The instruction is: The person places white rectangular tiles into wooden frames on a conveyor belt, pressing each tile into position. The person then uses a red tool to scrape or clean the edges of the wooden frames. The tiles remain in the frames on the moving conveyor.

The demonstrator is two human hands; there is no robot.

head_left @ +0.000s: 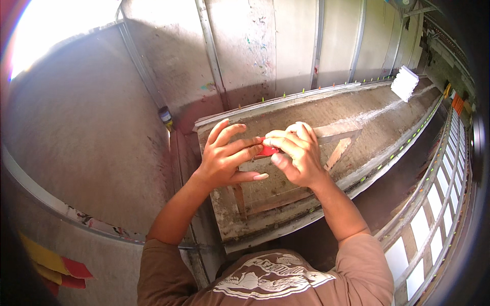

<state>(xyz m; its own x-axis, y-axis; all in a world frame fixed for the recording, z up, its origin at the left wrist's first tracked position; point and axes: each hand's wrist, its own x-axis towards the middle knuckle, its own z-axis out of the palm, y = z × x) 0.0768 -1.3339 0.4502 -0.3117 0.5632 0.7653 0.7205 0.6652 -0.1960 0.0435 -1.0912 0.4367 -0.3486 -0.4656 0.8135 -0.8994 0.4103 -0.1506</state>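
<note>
A small red flat piece (268,151), whose kind I cannot make out, is between my two hands above the table. My left hand (224,157) reaches it from the left, the index and middle fingertips at its edge. The left thumb stands apart, and the other fingers are raised. From the right, the curled fingers of my right hand (298,153) meet the piece, the thumb just below it. Beneath my hands lies a wooden frame (337,129) on a long, stained table (227,218); my hands hide part of the frame.
White stacked sheets (405,84) stand at the table's far end. Small green marks line both long edges. A rack (408,250) with white panels runs along the right. A dark jar (165,115) is beyond the table's left corner. Yellow-and-red pieces (56,262) lie at lower left.
</note>
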